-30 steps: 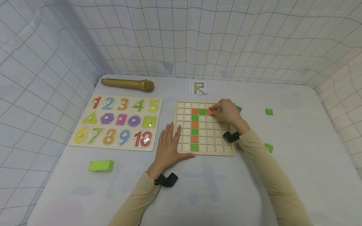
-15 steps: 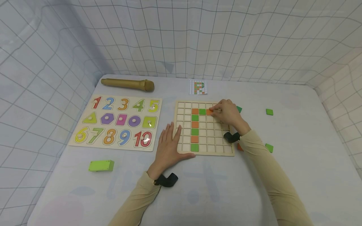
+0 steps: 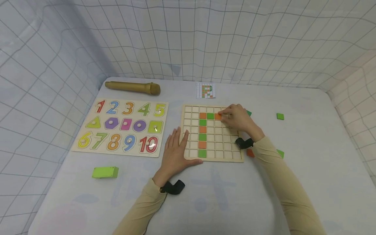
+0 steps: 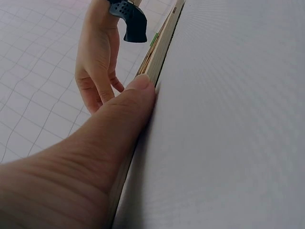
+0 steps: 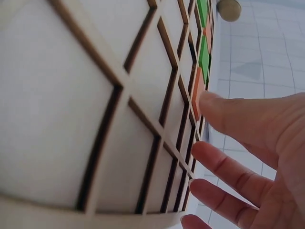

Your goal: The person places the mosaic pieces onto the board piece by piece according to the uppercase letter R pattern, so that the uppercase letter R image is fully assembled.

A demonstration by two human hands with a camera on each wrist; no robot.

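A wooden grid board (image 3: 218, 161) lies on the table with orange and green square tiles in a column and along an upper row. My left hand (image 3: 174, 151) rests at the board's lower left corner, fingers straight over its left border. In the left wrist view its thumb (image 4: 128, 105) lies against the board's front edge. My right hand (image 3: 239, 119) is over the upper right of the board, its fingertips touching the orange tile (image 3: 217, 116) at the row's right end. That orange tile (image 5: 197, 95) sits in its cell in the right wrist view, with the other fingers spread below.
A pattern card (image 3: 206, 90) lies behind the board. To the left are a number puzzle (image 3: 120, 129), a gold microphone (image 3: 132, 87) and a green block (image 3: 105, 172). Loose tiles lie to the right, including green ones (image 3: 280, 116) and a partly hidden orange one (image 3: 250, 153).
My right hand and forearm have shifted slightly to the right, with the fingertips still at the orange tile. My left hand has stayed in place.
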